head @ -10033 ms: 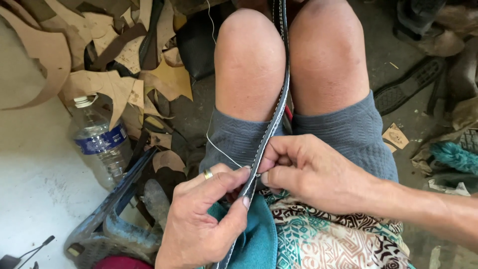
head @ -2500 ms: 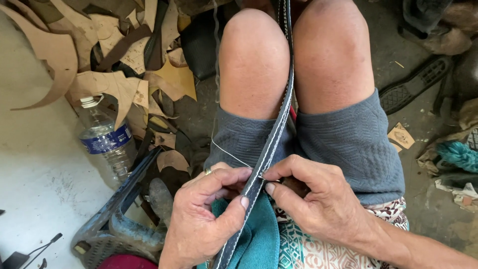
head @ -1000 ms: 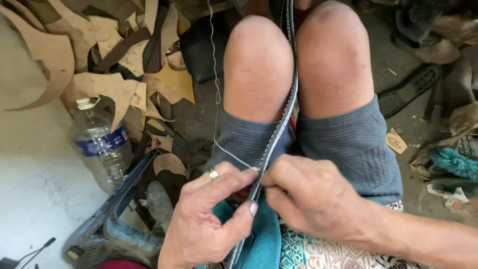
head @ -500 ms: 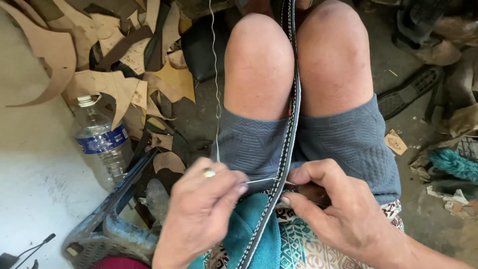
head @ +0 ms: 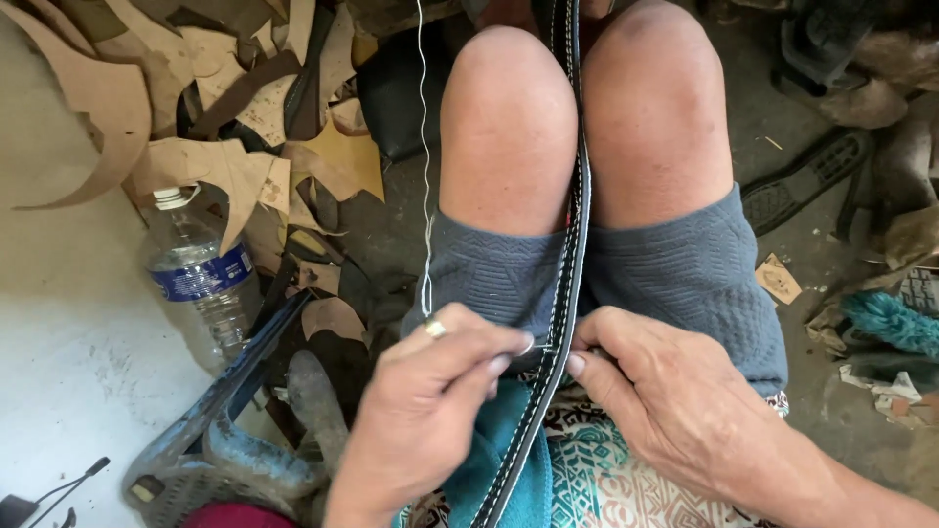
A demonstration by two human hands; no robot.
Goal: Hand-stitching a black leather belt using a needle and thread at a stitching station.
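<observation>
Strap, dark with pale stitching, runs between the seated person's knees, pinched by left hand and right hand at the lap. White thread rises taut. Leather scraps and a plastic bottle litter the dusty concrete floor.

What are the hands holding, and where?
Both hands, left hand and right hand, pinch the dark stitched strap at its edges on the lap; the left also touches the white thread.
</observation>
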